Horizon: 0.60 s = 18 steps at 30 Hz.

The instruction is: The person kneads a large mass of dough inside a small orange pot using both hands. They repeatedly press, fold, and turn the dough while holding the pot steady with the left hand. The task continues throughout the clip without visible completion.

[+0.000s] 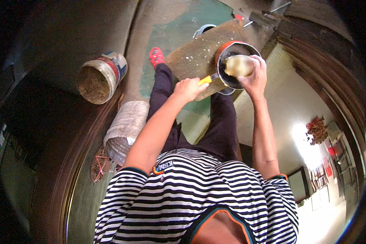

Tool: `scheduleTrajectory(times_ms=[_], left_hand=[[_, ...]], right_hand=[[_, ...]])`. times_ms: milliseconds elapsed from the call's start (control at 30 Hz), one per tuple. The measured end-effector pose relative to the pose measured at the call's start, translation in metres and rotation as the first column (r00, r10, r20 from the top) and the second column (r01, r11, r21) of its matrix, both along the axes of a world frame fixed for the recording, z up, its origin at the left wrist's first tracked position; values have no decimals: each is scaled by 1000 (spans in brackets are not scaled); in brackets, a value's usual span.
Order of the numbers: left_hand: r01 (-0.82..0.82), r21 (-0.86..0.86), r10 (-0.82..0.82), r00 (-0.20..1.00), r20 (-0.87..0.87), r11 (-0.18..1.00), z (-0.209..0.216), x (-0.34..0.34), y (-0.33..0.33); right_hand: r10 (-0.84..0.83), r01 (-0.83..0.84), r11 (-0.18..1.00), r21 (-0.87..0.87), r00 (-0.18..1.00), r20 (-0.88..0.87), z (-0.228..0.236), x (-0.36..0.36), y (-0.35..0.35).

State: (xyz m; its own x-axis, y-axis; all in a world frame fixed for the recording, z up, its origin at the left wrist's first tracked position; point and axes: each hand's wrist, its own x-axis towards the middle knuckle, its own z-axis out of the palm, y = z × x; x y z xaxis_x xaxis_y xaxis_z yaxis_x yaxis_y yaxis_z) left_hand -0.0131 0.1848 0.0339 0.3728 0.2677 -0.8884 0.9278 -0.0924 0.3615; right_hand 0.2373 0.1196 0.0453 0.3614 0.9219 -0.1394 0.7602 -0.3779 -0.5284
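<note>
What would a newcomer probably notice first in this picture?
Probably the red-sided pan, above and right of centre: the left hand grips its yellow handle, and the right hand holds a blurred pale thing at its opening. Next, perhaps, the striped shirt across the bottom centre.

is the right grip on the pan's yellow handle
No, the left grip holds the yellow handle, while the right grip holds a pale rounded object.

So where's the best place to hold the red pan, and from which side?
Probably by its yellow handle, from the person's left: it juts out that way from the red pan, slim enough to wrap fingers around, and the left hand grips it there.
</note>
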Motion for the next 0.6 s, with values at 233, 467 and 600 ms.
scheduleTrajectory(times_ms=[233, 467, 600], left_hand=[[10, -2, -10, 999, 30, 1000, -1, 7, 3], [39, -20, -40, 999, -5, 999, 5, 10, 7], [48, -19, -48, 999, -8, 999, 4, 9, 9]], right_hand=[[-132, 138, 988, -70, 988, 81, -7, 7, -26], [198, -157, 969, -190, 955, 220, -1, 11, -13], [197, -189, 979, -82, 975, 107, -13, -5, -23]])
